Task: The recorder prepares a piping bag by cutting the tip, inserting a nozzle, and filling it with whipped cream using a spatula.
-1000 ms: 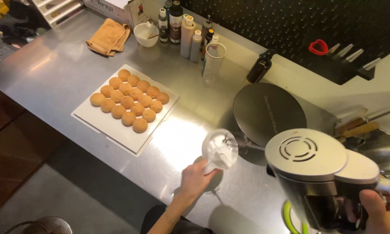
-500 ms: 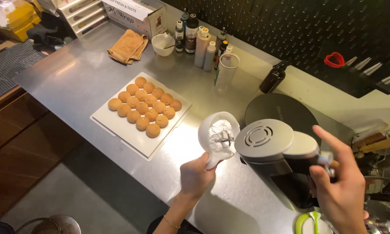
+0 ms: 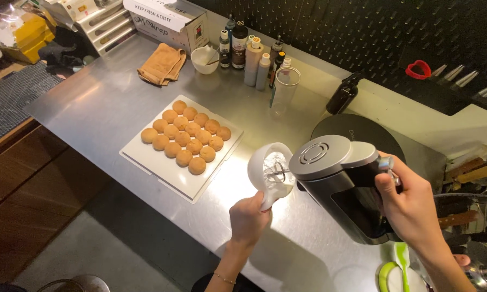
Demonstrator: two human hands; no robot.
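Fingers (image 3: 243,212) of my left hand (image 3: 249,219) are wrapped tight round the handle of the white cup (image 3: 270,170), tipped toward three o'clock, its mouth against the metal spout (image 3: 277,174) with white froth inside. My right hand (image 3: 411,208) is clamped on the dark handle of the steel jug (image 3: 341,184), thumb up by the lid (grip looks firm). Risk, as I judge it: tilt the jug further and the cup overflows onto the counter, or the cup twists on its handle. At ten o'clock sits the white tray (image 3: 162,170) of golden cookies (image 3: 186,138); at twelve, bottles (image 3: 251,59) and a clear cup (image 3: 284,89). Steel counter (image 3: 92,108), black pegboard (image 3: 362,32) behind, wooden drawers (image 3: 32,178) below.
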